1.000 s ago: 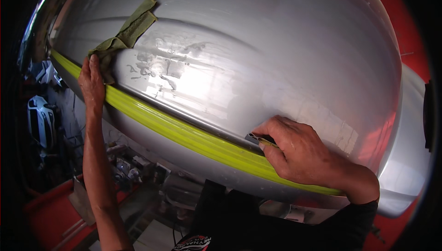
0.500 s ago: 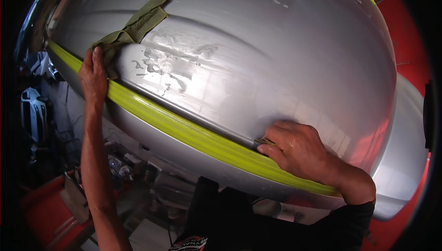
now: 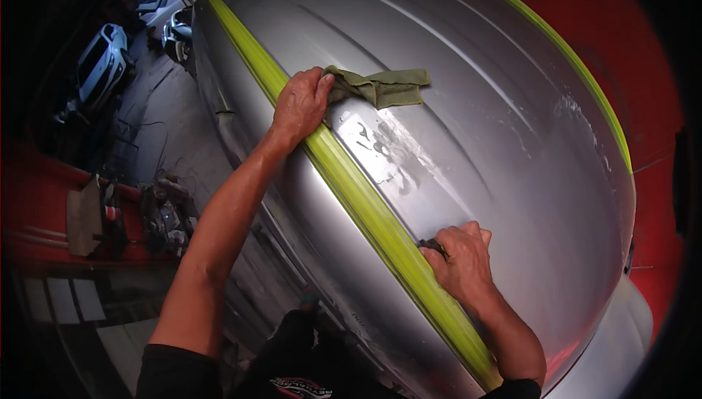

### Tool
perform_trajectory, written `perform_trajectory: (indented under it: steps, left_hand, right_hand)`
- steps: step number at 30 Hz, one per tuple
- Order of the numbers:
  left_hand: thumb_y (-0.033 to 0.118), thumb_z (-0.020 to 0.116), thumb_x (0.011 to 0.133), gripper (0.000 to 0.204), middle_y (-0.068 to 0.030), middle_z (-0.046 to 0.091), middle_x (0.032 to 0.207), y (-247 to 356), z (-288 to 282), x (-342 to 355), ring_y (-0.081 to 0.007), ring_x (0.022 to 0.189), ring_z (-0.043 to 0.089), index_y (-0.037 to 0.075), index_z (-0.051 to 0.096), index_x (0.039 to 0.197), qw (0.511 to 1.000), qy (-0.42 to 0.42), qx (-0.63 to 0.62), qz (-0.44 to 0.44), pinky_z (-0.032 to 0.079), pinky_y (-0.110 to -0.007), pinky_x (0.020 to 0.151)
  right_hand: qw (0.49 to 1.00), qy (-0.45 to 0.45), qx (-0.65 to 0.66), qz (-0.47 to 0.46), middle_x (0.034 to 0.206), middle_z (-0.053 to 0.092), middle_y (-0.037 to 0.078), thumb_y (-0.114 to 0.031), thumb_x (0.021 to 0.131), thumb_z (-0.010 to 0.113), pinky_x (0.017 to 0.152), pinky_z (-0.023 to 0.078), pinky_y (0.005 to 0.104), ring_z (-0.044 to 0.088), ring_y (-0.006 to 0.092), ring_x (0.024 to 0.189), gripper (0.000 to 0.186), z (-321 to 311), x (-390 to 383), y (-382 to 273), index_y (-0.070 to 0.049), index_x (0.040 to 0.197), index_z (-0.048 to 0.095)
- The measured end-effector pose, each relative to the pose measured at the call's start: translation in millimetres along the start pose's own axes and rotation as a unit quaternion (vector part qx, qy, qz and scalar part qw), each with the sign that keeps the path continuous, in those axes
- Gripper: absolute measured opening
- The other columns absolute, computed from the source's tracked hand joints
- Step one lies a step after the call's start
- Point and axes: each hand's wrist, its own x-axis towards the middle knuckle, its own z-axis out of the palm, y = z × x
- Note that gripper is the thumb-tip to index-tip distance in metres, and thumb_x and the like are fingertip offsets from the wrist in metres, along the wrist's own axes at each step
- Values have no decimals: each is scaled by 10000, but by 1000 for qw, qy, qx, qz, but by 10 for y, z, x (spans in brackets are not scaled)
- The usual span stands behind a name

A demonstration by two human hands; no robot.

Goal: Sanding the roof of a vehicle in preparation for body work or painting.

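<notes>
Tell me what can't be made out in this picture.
Head view: most of the dark piece, covered by the right hand.
Head view: part of the green cloth, hidden behind the left hand.
Head view: separate items in the clutter at left, too dim and small.

I get moderate light on the silver panel [image 3: 541, 201]; white glare sits on its wet patch [image 3: 398, 152]; red tint shows low right; lower left is murky, dark clothing [image 3: 178, 373] lost in shadow; pale car [image 3: 104, 66] looks soft; fisheye bends edges, rim blacked out.
</notes>
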Motion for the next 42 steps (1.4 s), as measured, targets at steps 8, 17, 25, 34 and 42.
perform_trajectory:
  steps: [8, 17, 25, 34, 42]
  left_hand:
    - [327, 503, 1067, 385, -233, 605, 844, -47, -14, -19, -428, 872, 593, -13, 572, 900, 999, 13, -35, 20, 462, -526, 818]
    - [316, 518, 1060, 382, -202, 640, 838, -41, -41, -19, -402, 884, 604, -9, 597, 873, 999, 16, -40, 8, 482, -517, 822]
    - [315, 539, 1054, 362, -196, 658, 854, -28, -66, -39, -395, 889, 612, 0, 608, 892, 999, 25, -41, 13, 493, -515, 828]
    - [345, 521, 1063, 374, -216, 647, 873, -92, 27, -26, -409, 911, 615, 2, 623, 955, 999, 29, -44, 11, 485, -513, 832]
    - [358, 513, 1070, 398, -228, 618, 829, -58, 35, 0, -432, 836, 583, 1, 583, 910, 1000, 6, -17, 18, 460, -530, 765]
  right_hand:
    - [1000, 22, 10, -13, 752, 645, 72, -183, 808, 787, 889, 329, 435, 521, 290, 892, 168, 39, 134, -73, -57, 782, 679]
    - [1000, 2, -14, 10, 761, 642, 128, -204, 798, 774, 895, 356, 431, 532, 329, 882, 228, -75, 17, -215, -20, 761, 645]
    - [998, 52, 23, -21, 788, 651, 119, -198, 826, 750, 921, 343, 425, 525, 313, 901, 190, 227, 693, -312, -24, 789, 684]
    - [999, 7, -6, 46, 822, 686, 121, -218, 844, 755, 909, 337, 438, 528, 324, 913, 203, 23, 404, -383, -26, 800, 709]
    - [1000, 15, 17, -20, 827, 698, 120, -247, 891, 733, 907, 332, 465, 525, 324, 938, 200, 196, 840, -314, -47, 897, 744]
